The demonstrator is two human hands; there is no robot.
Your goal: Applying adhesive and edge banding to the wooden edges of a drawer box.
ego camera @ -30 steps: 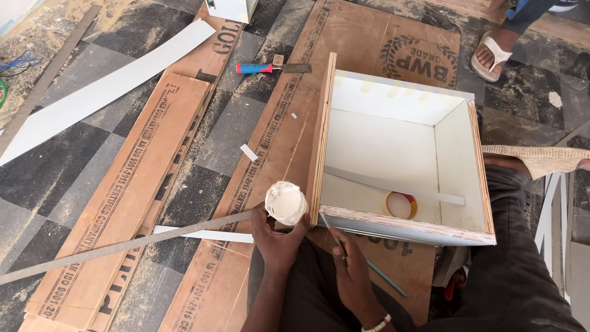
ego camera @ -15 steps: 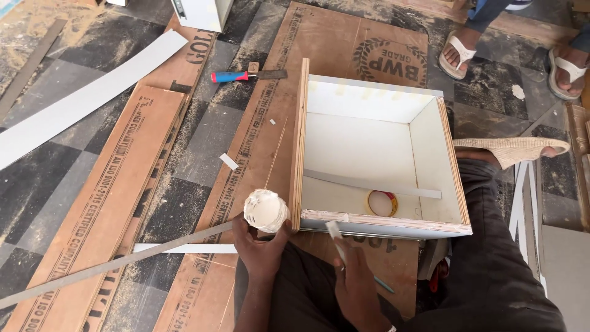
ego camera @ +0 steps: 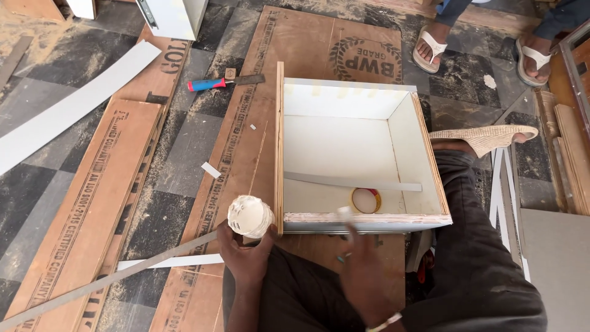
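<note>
My left hand (ego camera: 246, 261) is shut on a round white pot (ego camera: 250, 216), held just off the near left corner of an open white-lined plywood box (ego camera: 279, 141). My right hand (ego camera: 362, 276), blurred with motion, grips a thin pale stick (ego camera: 344, 216) whose tip is at the box's near edge (ego camera: 393, 219). Inside the box lie a grey strip (ego camera: 350, 182) and a roll of tape (ego camera: 366, 200). A long grey edge strip (ego camera: 110, 278) runs from under my left hand towards the lower left.
Plywood sheets (ego camera: 92, 203) cover the dark tiled floor. A red-and-blue-handled chisel (ego camera: 215, 82) lies beyond the box. A white strip (ego camera: 67, 110) is at left. Two other people's sandalled feet (ego camera: 430, 46) (ego camera: 531, 55) stand at the top right. Boards (ego camera: 568, 154) lean at right.
My right hand has risen to the box's near edge with the stick and is now blurred. The left hand still holds the pot by the corner.
</note>
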